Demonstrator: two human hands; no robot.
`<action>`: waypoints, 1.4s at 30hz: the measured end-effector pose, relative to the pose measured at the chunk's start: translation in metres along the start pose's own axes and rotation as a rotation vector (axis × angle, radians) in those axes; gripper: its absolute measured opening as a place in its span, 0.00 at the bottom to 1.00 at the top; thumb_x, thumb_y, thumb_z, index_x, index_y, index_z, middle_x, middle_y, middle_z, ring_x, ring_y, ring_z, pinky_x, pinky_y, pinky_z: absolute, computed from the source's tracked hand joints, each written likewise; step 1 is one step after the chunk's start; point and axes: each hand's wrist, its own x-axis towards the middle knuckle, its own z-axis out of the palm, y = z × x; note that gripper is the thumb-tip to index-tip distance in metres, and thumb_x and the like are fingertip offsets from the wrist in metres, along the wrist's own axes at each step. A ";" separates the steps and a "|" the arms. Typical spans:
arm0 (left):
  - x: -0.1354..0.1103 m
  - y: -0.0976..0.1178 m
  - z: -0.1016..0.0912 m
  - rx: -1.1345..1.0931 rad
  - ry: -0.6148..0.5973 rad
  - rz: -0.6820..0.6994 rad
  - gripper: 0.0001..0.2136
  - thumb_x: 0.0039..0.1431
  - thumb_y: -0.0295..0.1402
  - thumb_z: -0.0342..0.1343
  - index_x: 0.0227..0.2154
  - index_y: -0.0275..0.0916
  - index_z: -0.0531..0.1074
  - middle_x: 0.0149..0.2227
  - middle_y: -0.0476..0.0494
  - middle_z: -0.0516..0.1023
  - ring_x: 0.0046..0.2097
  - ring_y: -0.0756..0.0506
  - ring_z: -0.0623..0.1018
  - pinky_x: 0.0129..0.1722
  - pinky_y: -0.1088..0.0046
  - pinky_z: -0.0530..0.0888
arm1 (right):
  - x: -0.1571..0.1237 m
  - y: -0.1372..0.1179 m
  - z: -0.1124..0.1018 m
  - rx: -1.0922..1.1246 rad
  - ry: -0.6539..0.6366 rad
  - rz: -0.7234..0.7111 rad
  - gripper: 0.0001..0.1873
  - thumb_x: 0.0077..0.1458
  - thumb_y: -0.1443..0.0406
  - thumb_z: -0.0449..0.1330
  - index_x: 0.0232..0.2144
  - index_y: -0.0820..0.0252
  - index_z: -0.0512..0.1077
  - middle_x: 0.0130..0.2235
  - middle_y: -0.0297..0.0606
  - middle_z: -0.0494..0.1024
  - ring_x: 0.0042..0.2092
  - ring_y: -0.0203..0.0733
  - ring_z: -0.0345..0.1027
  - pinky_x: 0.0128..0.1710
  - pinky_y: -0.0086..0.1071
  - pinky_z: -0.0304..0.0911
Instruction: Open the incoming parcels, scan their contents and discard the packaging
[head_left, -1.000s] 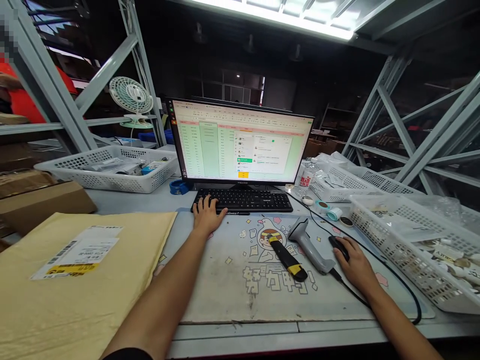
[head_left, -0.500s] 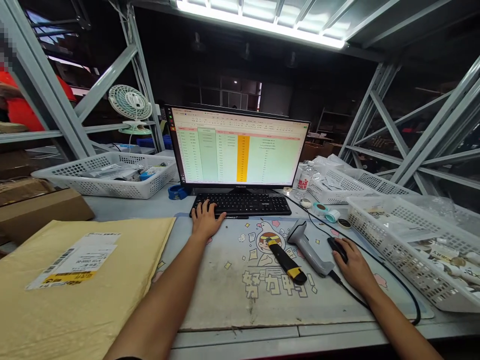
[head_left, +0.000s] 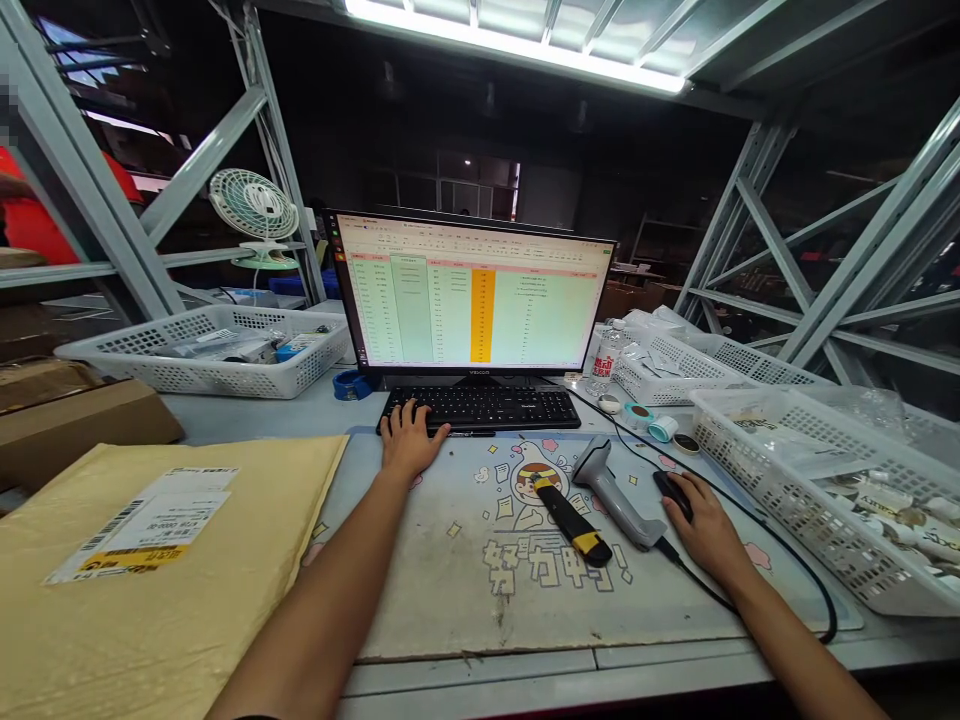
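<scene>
My left hand (head_left: 408, 441) rests with spread fingers on the left end of the black keyboard (head_left: 487, 408), below the monitor (head_left: 471, 302) that shows a green spreadsheet with an orange column. My right hand (head_left: 705, 531) lies over the black mouse (head_left: 672, 492), fingers curved around it. Between my hands, on the printed desk mat (head_left: 525, 570), lie a grey barcode scanner (head_left: 615, 494) and a black-and-yellow utility knife (head_left: 571, 520).
A padded yellow envelope (head_left: 150, 570) with a shipping label lies at the left, cardboard boxes (head_left: 75, 420) behind it. White baskets stand at the back left (head_left: 202, 352) and right (head_left: 817, 490). Label rolls (head_left: 652, 422), a bottle (head_left: 609, 358), a small fan (head_left: 251, 210) and grey shelf frames surround the desk.
A chat window on the monitor closed, leaving the spreadsheet with an orange column. My view shifted slightly; both hands stay on keyboard and mouse.
</scene>
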 end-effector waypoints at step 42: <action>-0.001 0.000 -0.001 -0.009 0.004 -0.001 0.32 0.71 0.55 0.45 0.67 0.38 0.69 0.78 0.33 0.56 0.78 0.26 0.54 0.77 0.41 0.51 | -0.001 0.001 0.000 -0.043 -0.023 0.025 0.30 0.72 0.49 0.47 0.63 0.59 0.73 0.66 0.53 0.70 0.64 0.61 0.69 0.62 0.55 0.70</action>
